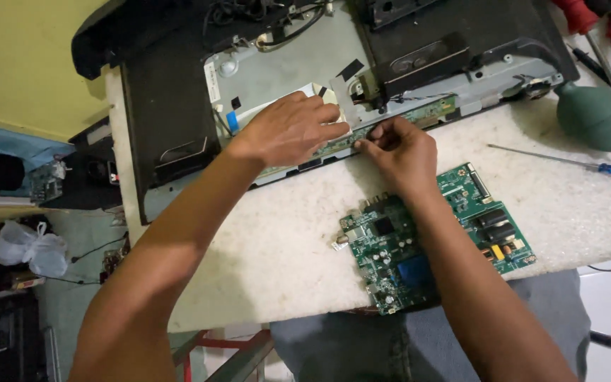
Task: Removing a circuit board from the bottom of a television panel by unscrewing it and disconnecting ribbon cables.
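Narrow green circuit strip [390,124] along the opened black television chassis [319,85] edge, partly hidden by both hands, left hand [288,131] flat, unclenched, pressing it, right hand [401,152] fingertips pinching it, large green circuit board [475,212] partly under right forearm.

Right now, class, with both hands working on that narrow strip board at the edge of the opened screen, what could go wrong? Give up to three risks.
1. The right hand pinches the thin strip board; it might flex or crack if forced.
2. The green circuit board overhangs the table edge under the right forearm, so a nudge could knock it off.
3. The left hand presses near the white ribbon cable, which might crease.
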